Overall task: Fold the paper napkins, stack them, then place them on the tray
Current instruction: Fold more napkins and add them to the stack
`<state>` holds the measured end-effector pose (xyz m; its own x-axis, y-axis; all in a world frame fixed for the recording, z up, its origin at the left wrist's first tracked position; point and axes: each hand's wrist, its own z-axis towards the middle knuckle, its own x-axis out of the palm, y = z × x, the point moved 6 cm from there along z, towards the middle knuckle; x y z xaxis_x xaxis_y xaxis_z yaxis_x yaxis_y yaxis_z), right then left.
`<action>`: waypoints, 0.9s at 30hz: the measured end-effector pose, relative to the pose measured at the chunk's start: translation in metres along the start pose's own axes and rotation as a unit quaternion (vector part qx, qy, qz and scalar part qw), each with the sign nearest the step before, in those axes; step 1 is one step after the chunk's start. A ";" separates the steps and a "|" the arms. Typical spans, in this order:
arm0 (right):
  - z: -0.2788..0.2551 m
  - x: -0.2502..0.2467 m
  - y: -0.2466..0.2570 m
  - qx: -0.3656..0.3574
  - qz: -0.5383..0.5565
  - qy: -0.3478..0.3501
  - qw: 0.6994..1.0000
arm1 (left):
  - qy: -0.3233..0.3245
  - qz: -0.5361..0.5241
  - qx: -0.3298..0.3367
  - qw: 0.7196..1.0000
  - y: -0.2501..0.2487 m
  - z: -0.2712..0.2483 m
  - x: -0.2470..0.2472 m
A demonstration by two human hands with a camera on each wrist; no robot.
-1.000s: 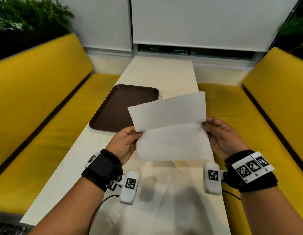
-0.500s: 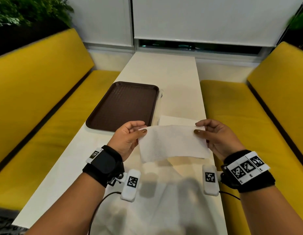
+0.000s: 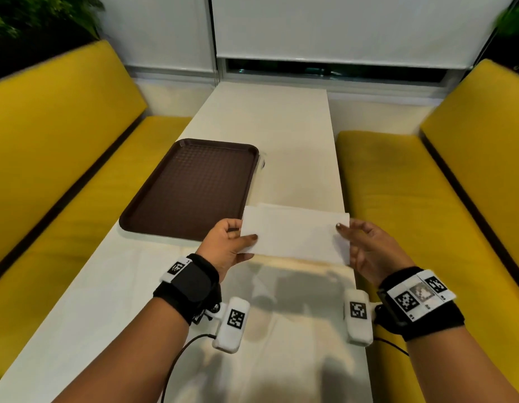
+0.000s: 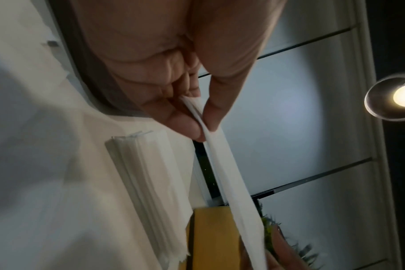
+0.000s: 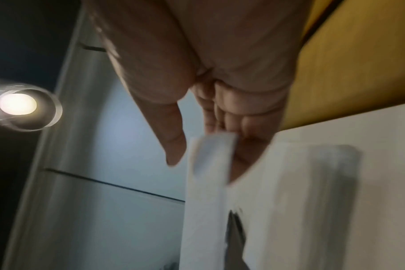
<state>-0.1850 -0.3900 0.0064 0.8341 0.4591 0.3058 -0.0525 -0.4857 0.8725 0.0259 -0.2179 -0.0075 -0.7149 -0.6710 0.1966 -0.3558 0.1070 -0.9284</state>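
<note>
Two hands hold one folded napkin [image 3: 293, 238] above the desk [image 3: 270, 135]: left hand [image 3: 226, 245] pinches its left end, right hand [image 3: 369, 248] supports its right end, thumb lifted. Napkin stack [image 4: 150, 191] lies beneath, beside the brown tray [image 3: 191, 189] near the desk's left edge.

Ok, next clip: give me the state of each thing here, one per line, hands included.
Napkin: folded in half, held above the table between both hands.
Stack: folded napkins lying on the table, under the held one.
Tray: on the table, nothing on it.
Left hand: pinches the napkin's left end, thumb on top.
Right hand: at the napkin's right end; wrist view too blurred to confirm the pinch.
</note>
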 end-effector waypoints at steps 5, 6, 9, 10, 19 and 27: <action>0.018 -0.020 -0.024 0.034 -0.118 -0.061 0.991 | -0.039 0.140 0.017 0.989 0.016 0.027 -0.001; 0.023 -0.021 -0.022 0.019 -0.139 -0.075 0.987 | -0.044 0.173 0.031 0.983 0.016 0.032 0.001; 0.040 -0.022 -0.014 -0.027 -0.189 -0.099 0.977 | -0.052 0.232 0.069 0.969 0.008 0.045 0.009; 0.047 -0.025 -0.011 -0.045 -0.209 -0.110 0.971 | -0.053 0.240 0.079 0.966 0.004 0.050 0.014; 0.097 -0.031 -0.004 -0.093 -0.363 -0.154 0.914 | -0.071 0.357 0.086 0.928 -0.005 0.085 0.026; 0.104 -0.032 -0.013 -0.050 -0.424 -0.146 0.892 | -0.102 0.412 0.064 0.903 0.012 0.094 0.021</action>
<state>-0.1539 -0.4755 -0.0547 0.7036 0.4104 -0.5801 0.6293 0.0193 0.7769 0.0630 -0.2991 -0.0445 -0.5743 -0.5243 -0.6287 0.3282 0.5561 -0.7636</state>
